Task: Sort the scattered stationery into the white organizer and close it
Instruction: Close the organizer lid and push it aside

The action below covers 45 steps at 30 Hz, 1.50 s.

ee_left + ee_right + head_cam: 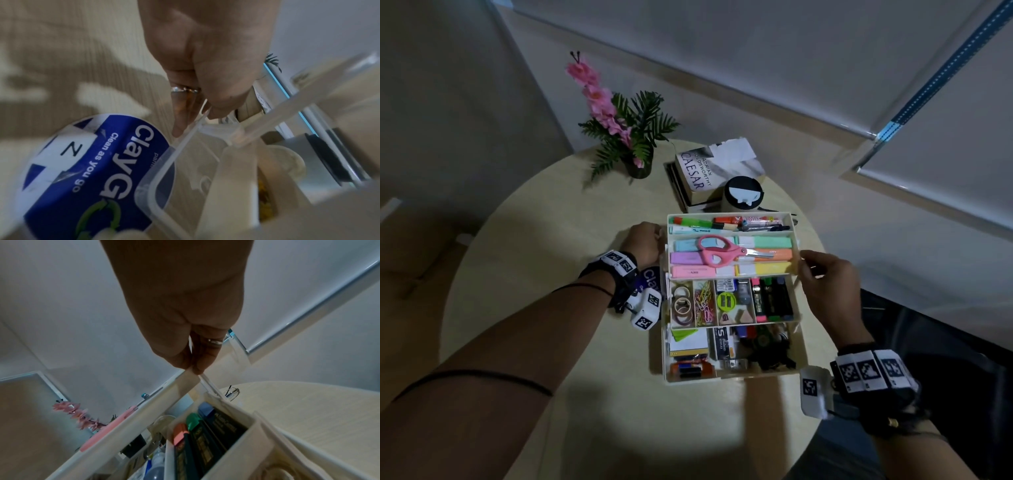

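The white organizer stands with its stepped trays fanned out on the round table. Pens fill the far tray. Pink scissors lie on pastel highlighters in the middle tray. Clips, tape rings and dark markers sit in the near tray. My left hand curls round the organizer's left side, its fingertips pinching a clear plastic edge. My right hand pinches the middle tray's right corner between thumb and fingers.
A round blue-labelled tub lies against the organizer's left side under my left wrist. Behind the organizer are stacked books, a black-lidded cup, glasses and a potted pink flower. The table's edge curves close on the right.
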Available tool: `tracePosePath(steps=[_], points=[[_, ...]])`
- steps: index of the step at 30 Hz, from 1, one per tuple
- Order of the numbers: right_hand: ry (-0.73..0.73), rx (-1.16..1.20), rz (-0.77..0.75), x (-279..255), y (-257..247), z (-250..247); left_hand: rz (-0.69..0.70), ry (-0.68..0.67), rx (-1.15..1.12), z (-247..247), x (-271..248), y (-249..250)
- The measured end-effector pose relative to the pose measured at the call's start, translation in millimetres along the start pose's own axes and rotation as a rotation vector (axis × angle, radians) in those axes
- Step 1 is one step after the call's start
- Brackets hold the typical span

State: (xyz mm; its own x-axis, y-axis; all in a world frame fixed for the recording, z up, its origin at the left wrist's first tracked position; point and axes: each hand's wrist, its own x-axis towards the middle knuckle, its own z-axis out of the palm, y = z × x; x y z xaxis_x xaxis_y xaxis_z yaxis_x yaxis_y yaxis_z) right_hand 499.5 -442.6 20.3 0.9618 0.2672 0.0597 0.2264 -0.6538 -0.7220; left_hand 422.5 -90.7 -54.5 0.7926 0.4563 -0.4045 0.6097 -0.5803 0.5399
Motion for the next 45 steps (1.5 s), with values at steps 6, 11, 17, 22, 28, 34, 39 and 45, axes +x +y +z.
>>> tracePosePath(steps=[6,11,17,22,28,34,39,45], points=[[0.024,-0.009,-0.035,-28.1,10.1,-8.8,0.095,0.137,-0.105,-10.0,-19.7,2.4],[0.051,-0.011,0.007,-57.9,20.7,-15.1,0.113,0.216,-0.183,-22.6,-44.4,15.3],[0.062,0.061,0.092,-89.4,25.7,-16.4,0.231,0.196,-0.087,-45.9,-90.6,25.8],[0.045,0.094,0.128,-111.2,33.5,-16.0,0.405,0.097,0.018,-55.5,-145.6,29.7],[0.026,0.097,0.169,-135.5,58.7,-4.5,0.611,0.015,0.272,-31.4,-196.0,14.6],[0.084,0.113,0.118,-153.1,75.7,5.2,0.615,0.011,0.322,10.0,-222.5,5.7],[0.111,0.131,0.130,-181.5,76.9,15.3,0.728,0.012,0.475,25.9,-230.4,9.9],[-0.087,0.377,0.366,-219.8,77.0,28.9,0.759,-0.007,0.522,51.4,-233.8,18.6]])
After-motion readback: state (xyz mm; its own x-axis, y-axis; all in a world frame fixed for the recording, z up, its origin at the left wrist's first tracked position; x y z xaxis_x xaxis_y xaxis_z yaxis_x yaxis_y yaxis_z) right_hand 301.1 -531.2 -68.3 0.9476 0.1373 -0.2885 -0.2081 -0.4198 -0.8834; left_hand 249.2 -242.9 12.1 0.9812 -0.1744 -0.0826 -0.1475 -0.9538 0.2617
